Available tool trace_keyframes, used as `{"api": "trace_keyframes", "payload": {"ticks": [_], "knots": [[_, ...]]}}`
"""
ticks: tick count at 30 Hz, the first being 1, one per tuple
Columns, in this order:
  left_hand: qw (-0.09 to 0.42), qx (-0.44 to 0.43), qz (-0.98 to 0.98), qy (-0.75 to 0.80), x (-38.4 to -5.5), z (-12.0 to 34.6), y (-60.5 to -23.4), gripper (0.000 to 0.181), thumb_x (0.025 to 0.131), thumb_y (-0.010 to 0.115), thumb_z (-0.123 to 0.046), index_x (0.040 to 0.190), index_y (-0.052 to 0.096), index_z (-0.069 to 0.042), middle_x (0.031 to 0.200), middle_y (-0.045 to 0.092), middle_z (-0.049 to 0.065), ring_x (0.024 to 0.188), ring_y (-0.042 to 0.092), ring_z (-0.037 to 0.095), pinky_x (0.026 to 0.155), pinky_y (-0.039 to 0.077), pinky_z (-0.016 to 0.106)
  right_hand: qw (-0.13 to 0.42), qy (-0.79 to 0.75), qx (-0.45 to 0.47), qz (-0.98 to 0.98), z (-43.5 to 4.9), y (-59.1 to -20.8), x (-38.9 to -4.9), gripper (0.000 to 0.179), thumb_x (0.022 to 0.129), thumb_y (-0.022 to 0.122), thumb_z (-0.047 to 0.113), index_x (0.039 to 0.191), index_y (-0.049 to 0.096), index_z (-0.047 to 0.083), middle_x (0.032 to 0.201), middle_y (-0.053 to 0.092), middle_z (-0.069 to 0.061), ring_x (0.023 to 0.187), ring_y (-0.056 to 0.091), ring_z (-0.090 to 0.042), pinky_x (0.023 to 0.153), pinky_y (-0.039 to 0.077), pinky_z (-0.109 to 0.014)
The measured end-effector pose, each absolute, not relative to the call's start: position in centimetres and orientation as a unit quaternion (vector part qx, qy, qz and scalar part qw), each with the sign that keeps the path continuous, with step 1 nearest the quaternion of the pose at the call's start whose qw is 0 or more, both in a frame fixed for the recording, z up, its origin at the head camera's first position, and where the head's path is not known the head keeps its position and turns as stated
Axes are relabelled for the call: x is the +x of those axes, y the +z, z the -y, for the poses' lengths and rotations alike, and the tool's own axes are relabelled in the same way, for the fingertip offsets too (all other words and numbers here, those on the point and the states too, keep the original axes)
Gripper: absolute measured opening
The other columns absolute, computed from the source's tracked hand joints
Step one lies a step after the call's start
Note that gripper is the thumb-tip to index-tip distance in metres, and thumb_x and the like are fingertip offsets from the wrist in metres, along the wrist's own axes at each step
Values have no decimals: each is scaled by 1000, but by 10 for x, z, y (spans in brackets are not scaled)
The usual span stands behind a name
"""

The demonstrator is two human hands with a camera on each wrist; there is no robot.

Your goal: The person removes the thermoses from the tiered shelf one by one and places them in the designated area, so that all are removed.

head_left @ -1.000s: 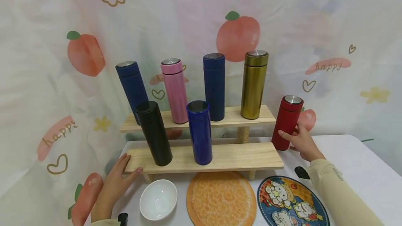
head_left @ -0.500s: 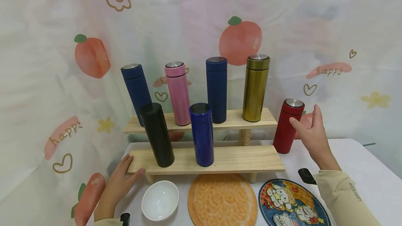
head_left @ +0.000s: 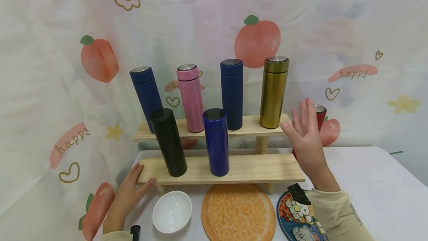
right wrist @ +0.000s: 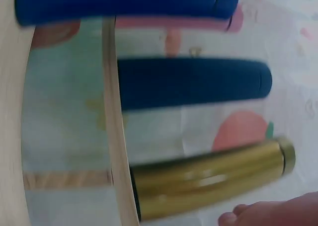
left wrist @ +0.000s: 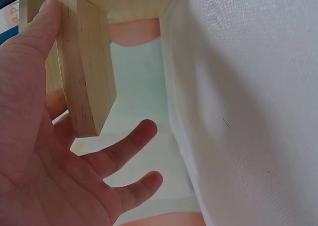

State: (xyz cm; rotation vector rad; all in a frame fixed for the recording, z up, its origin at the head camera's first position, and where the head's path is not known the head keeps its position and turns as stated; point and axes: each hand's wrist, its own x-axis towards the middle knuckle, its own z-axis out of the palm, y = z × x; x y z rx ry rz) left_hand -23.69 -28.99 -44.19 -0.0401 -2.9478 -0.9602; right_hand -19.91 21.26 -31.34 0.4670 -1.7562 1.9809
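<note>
Gold bottle (head_left: pixel 274 94), red bottle (head_left: pixel 321 119), wood-grained tan shelf (head_left: pixel 260 167), 2 navy bottles (head_left: pixel 232 96), peach-patterned backdrop (head_left: pixel 361 21)

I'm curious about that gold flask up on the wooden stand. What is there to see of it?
The gold flask is a tall, slim cylinder with a metallic-looking sheen. Its lid is on, matching in colour, with a shiny silver disc on top and a dark line where it meets the body. It stands upright near the right end of the upper shelf, apart from the neighbouring dark blue flask. The right hand is close by but appears not to touch it.
</note>
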Motion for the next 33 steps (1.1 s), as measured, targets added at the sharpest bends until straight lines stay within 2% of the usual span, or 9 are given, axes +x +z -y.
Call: {"api": "trace_keyframes", "payload": {"ticks": [4, 8, 11, 15, 18, 26, 33], "knots": [[28, -15, 951, -308, -238, 291, -443, 101, 100, 67, -63, 167, 28, 2, 173, 20, 27, 157, 21, 53, 120, 24, 71, 191, 716, 184, 646, -183, -313, -197, 89, 108, 59, 8, 174, 1, 23, 180, 1, -4, 164, 9, -33, 120, 34, -23], [30, -17, 951, -308, -238, 292, -443, 101, 100, 67, -63, 167, 29, 2, 173, 20, 27, 157, 21, 53, 120, 24, 70, 164, 707, 188, 662, -160, -318, -200, 87, 108, 59, 10, 174, 2, 20, 179, 11, -5, 163, 19, -32, 117, 40, -27], [26, -16, 951, -309, -238, 291, -442, 101, 100, 66, -64, 167, 28, 1, 174, 20, 26, 157, 21, 52, 120, 24, 70, 144, 704, 189, 669, -144, -324, -204, 87, 108, 61, 12, 174, 5, 21, 177, 19, -5, 161, 25, -31, 122, 37, -41], [24, -17, 950, -309, -238, 290, -440, 100, 100, 67, -63, 167, 28, 1, 174, 20, 26, 157, 21, 51, 121, 24, 69, 119, 702, 195, 674, -125, -334, -209, 88, 106, 64, 14, 174, 8, 20, 175, 21, -10, 160, 26, -36, 127, 24, -57], [28, -18, 950, -311, -237, 290, -440, 99, 101, 67, -61, 167, 28, 1, 174, 20, 25, 157, 21, 51, 121, 23, 69, 98, 702, 196, 678, -114, -342, -214, 89, 106, 66, 18, 174, 9, 19, 175, 21, -13, 160, 24, -39, 126, 22, -61], [41, -32, 945, -324, -236, 292, -443, 93, 102, 69, -54, 165, 31, 4, 173, 21, 26, 157, 22, 51, 123, 23, 67, 47, 708, 171, 683, -97, -365, -226, 95, 101, 74, 26, 173, 13, 22, 173, 24, -16, 157, 27, -45, 122, 27, -67], [46, -34, 943, -327, -236, 292, -444, 93, 102, 69, -53, 165, 32, 4, 173, 22, 26, 158, 22, 50, 123, 23, 67, 18, 710, 135, 691, -89, -375, -232, 97, 96, 80, 25, 172, 19, 21, 173, 22, -19, 156, 25, -52, 118, 28, -74]]}}
